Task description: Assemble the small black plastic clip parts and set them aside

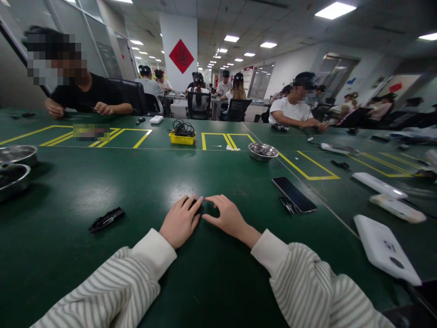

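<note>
My left hand lies palm down over the green tabletop, its fingers stretched out and apart. A small dark patch shows between its fingertips; what it is I cannot make out. Just to the right, my right hand holds nothing, with thumb and forefinger curved apart and pointing at the left fingertips. Left of my hands lies a black elongated plastic part. A dark-screened phone rests to the right, and a small black item with clear parts sits against its near edge.
Metal bowls stand ahead and at the left edge. A yellow bin holds black cables. White power banks lie at right. Yellow tape marks the table. Across it sit a person in black and one in white.
</note>
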### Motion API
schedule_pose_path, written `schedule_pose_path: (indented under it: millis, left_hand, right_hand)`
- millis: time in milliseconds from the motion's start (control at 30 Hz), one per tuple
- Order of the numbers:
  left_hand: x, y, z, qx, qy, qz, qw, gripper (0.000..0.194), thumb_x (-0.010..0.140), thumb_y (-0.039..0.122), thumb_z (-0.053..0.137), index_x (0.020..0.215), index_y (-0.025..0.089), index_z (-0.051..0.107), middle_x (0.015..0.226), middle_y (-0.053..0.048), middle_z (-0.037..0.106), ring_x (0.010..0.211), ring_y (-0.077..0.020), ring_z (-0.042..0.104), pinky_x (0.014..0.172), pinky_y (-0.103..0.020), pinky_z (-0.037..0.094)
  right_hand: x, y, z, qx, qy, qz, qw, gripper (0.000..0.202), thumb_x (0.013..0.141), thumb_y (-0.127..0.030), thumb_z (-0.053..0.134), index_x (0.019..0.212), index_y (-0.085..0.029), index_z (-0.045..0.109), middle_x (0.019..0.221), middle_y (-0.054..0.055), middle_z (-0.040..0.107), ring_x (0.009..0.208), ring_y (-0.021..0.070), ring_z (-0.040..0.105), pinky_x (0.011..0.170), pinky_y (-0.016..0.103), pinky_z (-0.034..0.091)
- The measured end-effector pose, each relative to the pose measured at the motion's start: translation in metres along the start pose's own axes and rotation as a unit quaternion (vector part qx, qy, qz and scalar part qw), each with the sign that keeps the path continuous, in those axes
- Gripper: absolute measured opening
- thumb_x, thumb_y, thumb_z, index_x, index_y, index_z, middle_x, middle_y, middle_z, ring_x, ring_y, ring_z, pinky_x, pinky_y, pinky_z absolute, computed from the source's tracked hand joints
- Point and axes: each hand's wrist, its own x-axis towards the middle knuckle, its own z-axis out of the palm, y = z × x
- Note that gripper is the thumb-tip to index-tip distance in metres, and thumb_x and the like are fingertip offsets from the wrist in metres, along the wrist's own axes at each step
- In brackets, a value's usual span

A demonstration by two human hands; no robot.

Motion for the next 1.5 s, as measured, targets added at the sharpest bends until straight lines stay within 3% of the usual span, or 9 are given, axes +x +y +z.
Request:
schedule_pose_path:
  millis: [133,300,433,600,667,800,1000,1300,1500]
  left_hand:
    - [0.002,0.007,0.006,-0.074,0.017,0.020,0.997,0.049,0.076,0.003,0.034,0.124,0.012,0.037,0.122,-0.012,0.046,0.112,-0.0208,0.043,0.094,-0.037,0.037]
    - [-0.002,-0.008,0.005,-0.214,0.029,-0.024,0.976,0.042,0.075,0.011,0.040,0.117,0.014,0.044,0.110,-0.010,0.056,0.100,-0.0200,0.052,0.089,-0.039,0.043]
    - [-0.001,-0.014,0.000,-0.390,0.040,-0.093,0.915,0.045,0.074,0.025,0.051,0.117,0.016,0.043,0.107,-0.009,0.059,0.095,-0.0191,0.057,0.085,-0.039,0.046]
    - [0.004,-0.008,-0.004,-0.531,0.072,-0.146,0.832,0.048,0.069,0.029,0.059,0.113,0.012,0.047,0.105,-0.013,0.059,0.092,-0.0201,0.057,0.082,-0.037,0.048]
    - [0.006,-0.004,-0.005,-0.533,0.068,-0.150,0.830,0.045,0.070,0.029,0.059,0.110,0.013,0.050,0.100,-0.011,0.060,0.084,-0.0184,0.059,0.078,-0.036,0.049]
    - [0.007,0.000,-0.006,-0.477,0.061,-0.123,0.868,0.034,0.071,0.030,0.058,0.102,0.017,0.058,0.090,-0.006,0.061,0.074,-0.0153,0.059,0.072,-0.033,0.051]
    - [0.012,0.006,0.001,-0.448,0.074,-0.112,0.884,0.040,0.072,0.033,0.058,0.109,0.021,0.054,0.109,-0.006,0.056,0.092,-0.0190,0.056,0.079,-0.035,0.050]
    - [0.010,0.004,-0.008,-0.539,0.104,-0.148,0.823,0.039,0.069,0.026,0.059,0.105,0.014,0.053,0.108,-0.009,0.057,0.096,-0.0213,0.056,0.089,-0.040,0.044]
    - [-0.010,-0.004,-0.015,-0.601,0.018,-0.158,0.783,0.030,0.066,0.024,0.064,0.090,0.013,0.051,0.107,-0.011,0.057,0.095,-0.0203,0.057,0.083,-0.034,0.047]
  right_hand:
    - [-0.004,0.007,-0.001,0.050,0.000,0.057,0.997,0.052,0.065,-0.036,0.065,0.111,-0.017,0.052,0.086,0.005,0.061,0.075,0.0165,0.053,0.069,0.030,0.044]
    - [-0.009,0.008,-0.005,0.103,-0.014,0.094,0.990,0.038,0.066,-0.029,0.065,0.102,-0.017,0.060,0.077,0.003,0.062,0.060,0.0111,0.052,0.060,0.025,0.044]
    - [-0.012,0.007,-0.007,0.157,-0.031,0.109,0.981,0.040,0.066,-0.029,0.064,0.104,-0.018,0.059,0.083,0.003,0.063,0.061,0.0100,0.054,0.059,0.024,0.045]
    - [-0.010,0.002,-0.005,0.101,-0.027,0.083,0.991,0.031,0.063,-0.027,0.067,0.094,-0.022,0.062,0.083,0.002,0.062,0.067,0.0122,0.052,0.060,0.025,0.042]
    - [-0.009,0.000,-0.003,0.079,-0.020,0.066,0.995,0.022,0.064,-0.026,0.067,0.085,-0.021,0.063,0.082,0.001,0.063,0.074,0.0145,0.051,0.066,0.027,0.041]
    - [-0.008,-0.002,0.000,0.065,-0.014,0.060,0.996,0.018,0.064,-0.024,0.067,0.080,-0.019,0.061,0.081,0.001,0.062,0.078,0.0156,0.050,0.070,0.029,0.040]
    - [-0.006,-0.002,0.005,0.044,-0.009,0.066,0.997,0.016,0.065,-0.024,0.066,0.076,-0.017,0.059,0.078,0.002,0.059,0.075,0.0157,0.050,0.067,0.028,0.039]
    - [-0.012,0.002,-0.020,0.068,-0.025,0.052,0.996,0.029,0.067,-0.030,0.064,0.093,-0.018,0.058,0.088,0.003,0.058,0.079,0.0148,0.050,0.069,0.027,0.040]
    - [-0.013,0.022,-0.024,0.043,-0.057,0.099,0.993,0.015,0.071,-0.030,0.061,0.080,-0.019,0.066,0.074,0.002,0.060,0.062,0.0098,0.049,0.057,0.022,0.037]
